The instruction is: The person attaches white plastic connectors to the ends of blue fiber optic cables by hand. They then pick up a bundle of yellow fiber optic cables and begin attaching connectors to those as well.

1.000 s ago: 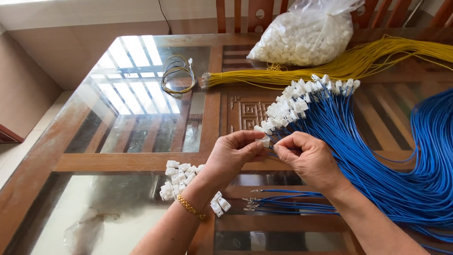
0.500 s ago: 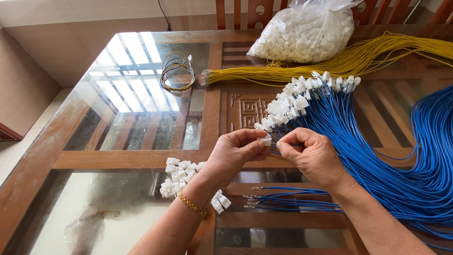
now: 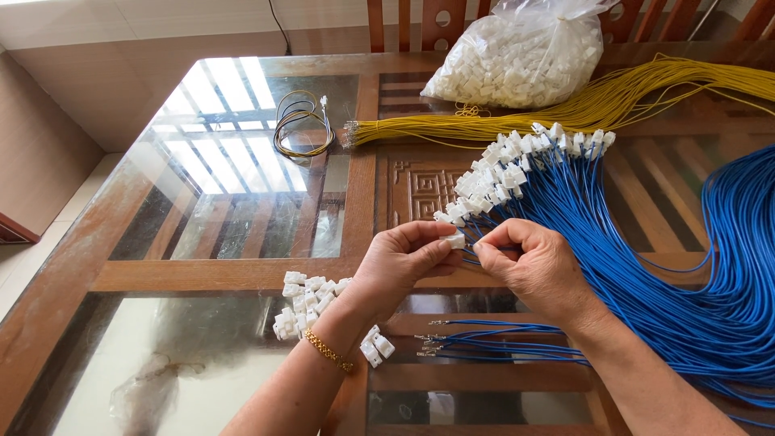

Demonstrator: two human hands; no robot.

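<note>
Setting: a home room put to use for piecework assembly. Domestic character is shown by a glass-topped wooden counter [image 3: 242, 274] with a carved panel, wooden dining chairs [image 3: 428, 20] drawn up at its far side, a pale tiled floor [image 3: 32, 258] and a plain wall. Workshop use is shown by stock laid out in bulk: a clear bag of white plastic connectors [image 3: 517, 56], a bundle of yellow wires [image 3: 581, 109], many blue wires [image 3: 726, 266] fitted with connectors, and a small heap of loose connectors [image 3: 307, 299].

One package only — a clear plastic bag [image 3: 517, 56] of white connectors, knotted shut, bulging, at the table's far edge.
</note>
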